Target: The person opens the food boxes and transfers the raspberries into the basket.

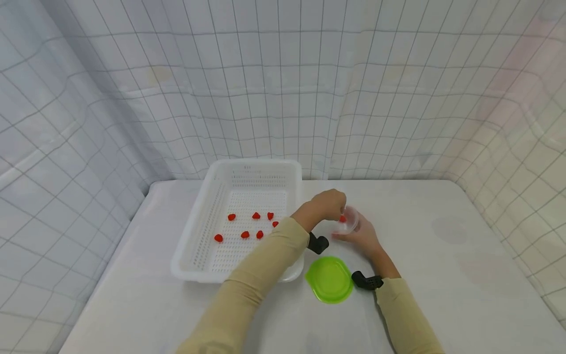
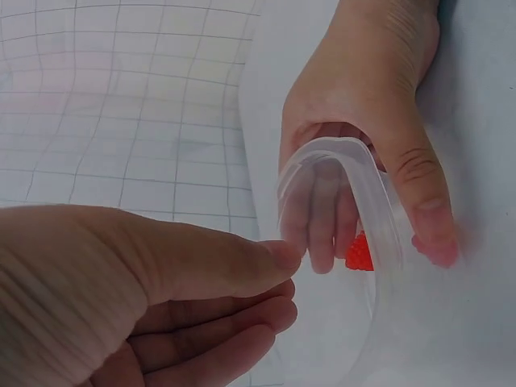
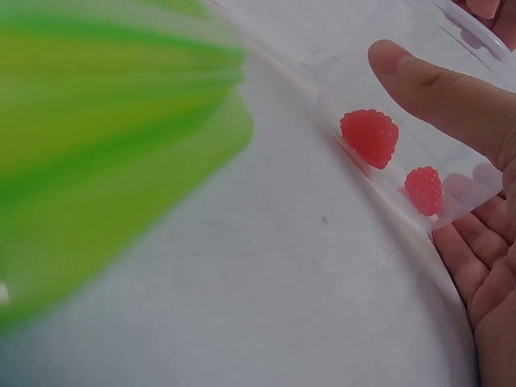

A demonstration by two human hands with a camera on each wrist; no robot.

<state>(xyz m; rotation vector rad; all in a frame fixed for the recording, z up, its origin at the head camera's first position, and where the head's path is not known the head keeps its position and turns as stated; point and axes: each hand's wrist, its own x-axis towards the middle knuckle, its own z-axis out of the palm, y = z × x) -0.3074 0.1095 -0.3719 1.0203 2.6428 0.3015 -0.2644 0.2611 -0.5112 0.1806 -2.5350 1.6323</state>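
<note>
My right hand (image 1: 363,238) grips a clear plastic cup (image 1: 352,221) from the side, its thumb (image 3: 439,93) and fingers spread around the wall. Two red raspberries, one nearer (image 3: 370,138) and one smaller (image 3: 424,190), show through the wall in the right wrist view. The cup is tipped, its mouth toward my left hand (image 1: 329,204). In the left wrist view, the thumb (image 2: 242,262) of that hand reaches the cup's rim (image 2: 334,149). Its other fingers are loosely bent beneath, with no raspberry showing between them.
A white perforated basket (image 1: 190,241) stands left of the cup, with several raspberries (image 1: 245,235) scattered on its floor. Nearer the body, a green lid (image 1: 330,280) lies on the white table (image 1: 442,275), between the basket and my right wrist. Gridded white curtains (image 1: 274,88) surround the table.
</note>
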